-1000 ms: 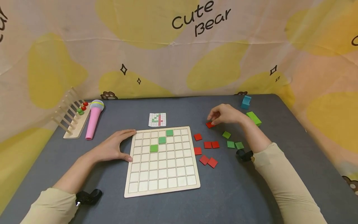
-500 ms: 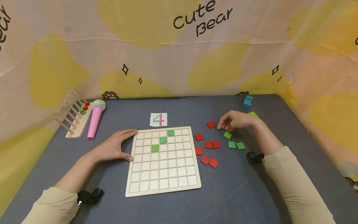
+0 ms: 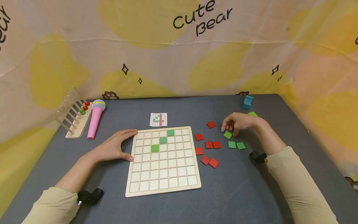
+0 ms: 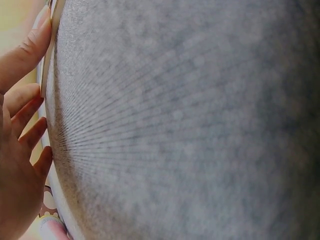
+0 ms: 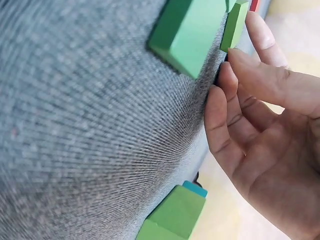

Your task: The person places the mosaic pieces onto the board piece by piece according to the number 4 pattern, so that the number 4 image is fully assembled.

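My left hand (image 3: 114,146) rests at the left edge of a wooden grid board (image 3: 163,189), thumb and fingers spread along the rim. In the left wrist view, the left hand (image 4: 22,125) touches the board's thin edge. Three green tiles sit on a diagonal in the board's upper cells, one a lighter green tile (image 3: 155,148). My right hand (image 3: 239,122) is low over a light green tile (image 3: 227,134), which lies flat between thumb and index finger. In the right wrist view, the right thumb (image 5: 270,82) meets that tile's edge; no firm pinch shows.
Several red tiles (image 3: 208,145) lie right of the board, with two green tiles (image 3: 231,144) near my right hand. A pattern card (image 3: 158,119) lies behind the board. Pink microphone (image 3: 95,121), pegged wooden stand (image 3: 74,129), blue block (image 3: 247,102) and green block (image 3: 253,114) stand farther back.
My right hand has left the rear red tile and moved right to the light green tile, its thumb and index finger parting around it. My left hand stays at the board.
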A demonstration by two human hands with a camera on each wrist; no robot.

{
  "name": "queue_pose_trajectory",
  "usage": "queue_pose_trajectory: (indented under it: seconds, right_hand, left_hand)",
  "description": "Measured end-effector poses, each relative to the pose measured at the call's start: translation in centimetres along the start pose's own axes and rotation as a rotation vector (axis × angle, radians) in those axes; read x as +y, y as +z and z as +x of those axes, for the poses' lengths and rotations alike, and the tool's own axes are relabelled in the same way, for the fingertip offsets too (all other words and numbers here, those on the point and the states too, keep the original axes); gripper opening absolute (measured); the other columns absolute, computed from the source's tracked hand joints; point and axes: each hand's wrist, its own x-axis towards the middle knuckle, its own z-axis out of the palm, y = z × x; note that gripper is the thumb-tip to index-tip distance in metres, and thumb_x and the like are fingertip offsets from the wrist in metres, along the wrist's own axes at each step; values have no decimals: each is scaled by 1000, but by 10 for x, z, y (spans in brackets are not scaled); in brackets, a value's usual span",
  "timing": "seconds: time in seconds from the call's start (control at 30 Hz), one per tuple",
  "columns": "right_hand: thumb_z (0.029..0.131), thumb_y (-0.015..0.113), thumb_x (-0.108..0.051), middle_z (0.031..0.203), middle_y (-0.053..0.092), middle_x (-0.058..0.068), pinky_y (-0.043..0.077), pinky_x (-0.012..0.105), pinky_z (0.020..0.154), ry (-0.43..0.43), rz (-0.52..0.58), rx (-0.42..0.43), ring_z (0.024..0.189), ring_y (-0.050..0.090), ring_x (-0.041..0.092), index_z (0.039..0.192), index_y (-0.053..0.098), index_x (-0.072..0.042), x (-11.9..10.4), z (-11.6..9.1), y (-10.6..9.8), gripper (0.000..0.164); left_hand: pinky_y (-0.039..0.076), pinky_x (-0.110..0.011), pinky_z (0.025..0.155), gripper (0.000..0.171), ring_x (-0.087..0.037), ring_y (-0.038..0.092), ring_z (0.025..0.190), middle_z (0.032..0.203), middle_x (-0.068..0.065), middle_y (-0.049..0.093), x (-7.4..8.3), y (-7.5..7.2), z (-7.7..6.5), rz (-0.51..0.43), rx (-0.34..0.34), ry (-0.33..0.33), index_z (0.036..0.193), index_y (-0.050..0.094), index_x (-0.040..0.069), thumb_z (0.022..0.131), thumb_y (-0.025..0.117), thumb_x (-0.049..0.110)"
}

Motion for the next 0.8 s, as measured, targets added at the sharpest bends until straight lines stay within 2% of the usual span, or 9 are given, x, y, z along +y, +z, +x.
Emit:
queue_pose_trajectory:
  seconds: [0.37, 0.8]
  right_hand:
    - [71, 70, 12, 93, 64, 13, 49, 24, 68, -16, -30, 39, 81, 50, 17, 102, 72, 1, 4, 1, 2, 33]
    - [74, 77, 1, 87, 60, 9, 48, 28, 70, 7, -138, 100, 81, 52, 18, 94, 68, -5, 1, 4, 6, 23]
  left_hand:
    - [31, -62, 111, 106, -42, 37, 140, 152, -20, 43, 0, 1, 1, 1, 0, 6, 148, 42, 4, 65, 87, 50]
    - [32, -62, 111, 106, -42, 38, 139, 152, -20, 43, -1, 1, 0, 13, 5, 5, 148, 42, 4, 65, 87, 51]
